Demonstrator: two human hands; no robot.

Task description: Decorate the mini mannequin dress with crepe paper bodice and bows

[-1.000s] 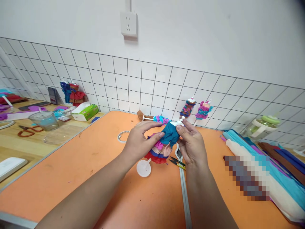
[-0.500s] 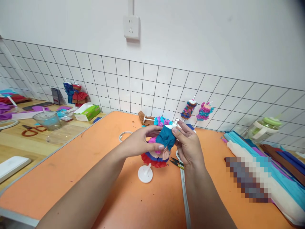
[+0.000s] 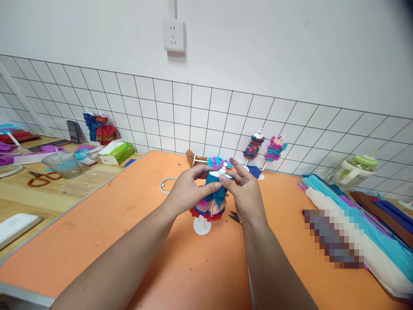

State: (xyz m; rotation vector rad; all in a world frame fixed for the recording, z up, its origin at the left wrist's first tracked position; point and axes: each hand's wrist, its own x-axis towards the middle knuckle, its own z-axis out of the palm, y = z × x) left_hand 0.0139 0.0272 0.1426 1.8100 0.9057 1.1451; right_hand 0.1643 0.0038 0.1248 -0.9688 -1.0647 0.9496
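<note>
A miniature dress form (image 3: pixel 222 171), white at the neck and shoulders, wears a teal bodice (image 3: pixel 219 198) over a ruffled crepe-paper skirt in pink, peach, blue and red. Its round white base (image 3: pixel 202 226) shows below the skirt. My left hand (image 3: pixel 190 189) is closed round the bodice from the left, thumb across its front. From the right, my right hand (image 3: pixel 247 191) pinches the bodice's upper edge with the thumb in front. The fingers behind the form are partly hidden. Small scissors (image 3: pixel 235 216) lie beside my right wrist.
Another dressed form (image 3: pixel 219 162) lies behind my hands, and two more stand against the tiled wall. A tape roll (image 3: pixel 167 185) is left of my hands. Crepe-paper rolls (image 3: pixel 342 224) fill the right side. Orange-handled scissors (image 3: pixel 43 178) and a glass (image 3: pixel 64 163) sit at left.
The dress form has turned more upright, its top shifting left. My right hand has moved left, closer to my left hand, with its thumb now on the bodice's upper edge.
</note>
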